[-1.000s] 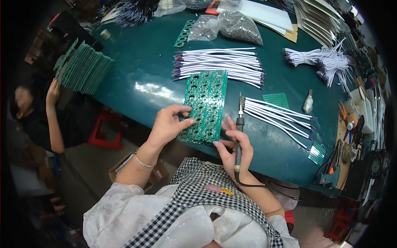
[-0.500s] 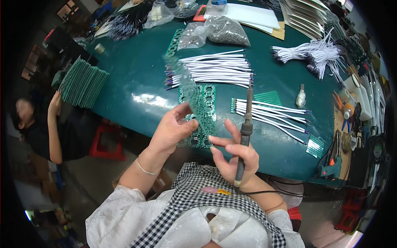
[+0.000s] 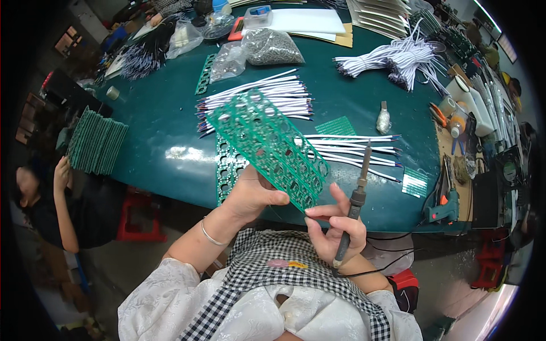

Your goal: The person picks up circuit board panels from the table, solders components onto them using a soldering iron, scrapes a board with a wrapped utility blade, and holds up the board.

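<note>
A perforated green circuit board panel is held tilted above the green table, near its front edge and in front of the person. Its near left edge is gripped by the left hand, with the thumb laid along the edge and the other fingers mostly hidden behind the panel. By the right hand, half curled, a soldering iron is held with its tip pointed up and away; the panel's near corner is touched by the index fingertip, though whether it is pinched against the thumb cannot be told.

A second circuit board panel is partly covered by the raised one and lies flat on the table. Beyond them, a row of white cables is spread out, and farther off a clear bag of small metal parts is placed. To the right, more white cables are laid between two small green boards, and a glue gun is set at the table's right side. At the left, a stack of circuit boards is touched by a co-worker's hand.
</note>
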The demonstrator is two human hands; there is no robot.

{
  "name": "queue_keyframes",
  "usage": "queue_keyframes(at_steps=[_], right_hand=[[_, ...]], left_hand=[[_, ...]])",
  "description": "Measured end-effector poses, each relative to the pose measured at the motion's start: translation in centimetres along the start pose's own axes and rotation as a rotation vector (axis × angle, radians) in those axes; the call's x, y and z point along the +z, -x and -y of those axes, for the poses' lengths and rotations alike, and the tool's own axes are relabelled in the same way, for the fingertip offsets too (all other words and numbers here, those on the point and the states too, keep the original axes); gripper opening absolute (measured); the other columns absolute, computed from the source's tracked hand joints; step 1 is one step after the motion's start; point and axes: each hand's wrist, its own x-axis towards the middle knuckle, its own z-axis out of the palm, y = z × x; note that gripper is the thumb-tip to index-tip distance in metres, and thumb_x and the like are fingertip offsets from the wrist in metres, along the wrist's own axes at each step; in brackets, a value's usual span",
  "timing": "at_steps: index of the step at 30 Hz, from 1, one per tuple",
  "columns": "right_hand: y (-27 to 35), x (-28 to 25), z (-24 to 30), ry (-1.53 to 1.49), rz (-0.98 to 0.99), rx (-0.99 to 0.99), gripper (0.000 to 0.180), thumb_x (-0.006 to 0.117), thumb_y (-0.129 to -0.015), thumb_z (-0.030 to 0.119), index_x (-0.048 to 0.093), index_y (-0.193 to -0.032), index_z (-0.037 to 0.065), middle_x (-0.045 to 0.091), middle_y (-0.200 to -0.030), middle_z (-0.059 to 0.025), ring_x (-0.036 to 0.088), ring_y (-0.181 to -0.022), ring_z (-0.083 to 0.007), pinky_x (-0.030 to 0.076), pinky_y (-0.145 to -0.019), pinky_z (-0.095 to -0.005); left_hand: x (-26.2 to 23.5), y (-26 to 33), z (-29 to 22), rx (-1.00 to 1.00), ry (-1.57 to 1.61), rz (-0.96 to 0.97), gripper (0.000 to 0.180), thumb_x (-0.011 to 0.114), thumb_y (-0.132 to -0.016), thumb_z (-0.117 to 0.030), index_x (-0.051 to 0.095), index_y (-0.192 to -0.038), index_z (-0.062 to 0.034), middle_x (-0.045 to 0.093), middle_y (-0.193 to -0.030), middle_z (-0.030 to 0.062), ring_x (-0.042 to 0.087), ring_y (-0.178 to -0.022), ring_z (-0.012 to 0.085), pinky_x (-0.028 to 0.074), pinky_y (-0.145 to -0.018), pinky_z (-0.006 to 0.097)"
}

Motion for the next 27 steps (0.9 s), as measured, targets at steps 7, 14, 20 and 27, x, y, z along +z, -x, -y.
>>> queue_keyframes(at_steps=[7, 14, 20, 27], right_hand=[[2.4, -3.6, 0.5, -0.021, 0.069, 0.098, 0.065, 0.088, -0.068, 0.010, 0.046, -0.118, 0.010, 0.043, -0.137, -0.0362, 0.061, -0.114, -0.0364, 0.048, -0.097, -0.0471], [1.2, -5.0, -2.3, -0.224, 0.025, 0.370, 0.102, 0.095, -0.056, 0.033, 0.032, -0.135, 0.016, 0.019, -0.157, -0.0272, 0.021, -0.145, -0.0424, 0.025, -0.113, -0.0526], [0.7, -5.5, -2.0, -0.480, -0.094, 0.378, 0.103, 0.096, -0.054, 0.029, 0.033, -0.135, 0.019, 0.019, -0.157, -0.0249, 0.025, -0.143, -0.0419, 0.032, -0.109, -0.0520], [0.0, -6.7, -1.3, -0.421, -0.190, 0.349, 0.084, 0.092, -0.059, 0.024, 0.037, -0.123, 0.017, 0.025, -0.155, -0.0250, 0.035, -0.137, -0.0369, 0.030, -0.110, -0.0522]], left_hand=[[0.6, -1.2, 3.2, -0.146, -0.009, 0.175, 0.096, 0.091, -0.059, -0.008, 0.038, -0.139, -0.0073, 0.055, -0.123, 0.0072, 0.057, -0.113, 0.0222, 0.048, -0.097, 0.037], [2.6, -1.6, 5.6, -0.145, -0.156, 0.191, 0.102, 0.090, -0.062, -0.006, 0.028, -0.143, -0.0025, 0.053, -0.124, 0.0088, 0.062, -0.091, 0.0115, 0.051, -0.068, 0.021], [4.0, -1.7, 5.1, -0.138, -0.145, 0.050, 0.119, 0.090, -0.049, -0.054, 0.034, -0.142, -0.0041, 0.053, -0.129, 0.0076, 0.058, -0.083, 0.0096, 0.047, -0.066, 0.023], [3.4, -1.3, 6.0, -0.189, -0.119, -0.001, 0.112, 0.082, -0.056, -0.062, 0.036, -0.142, -0.0056, 0.052, -0.122, 0.0058, 0.042, -0.059, 0.0052, 0.032, -0.052, 0.020]])
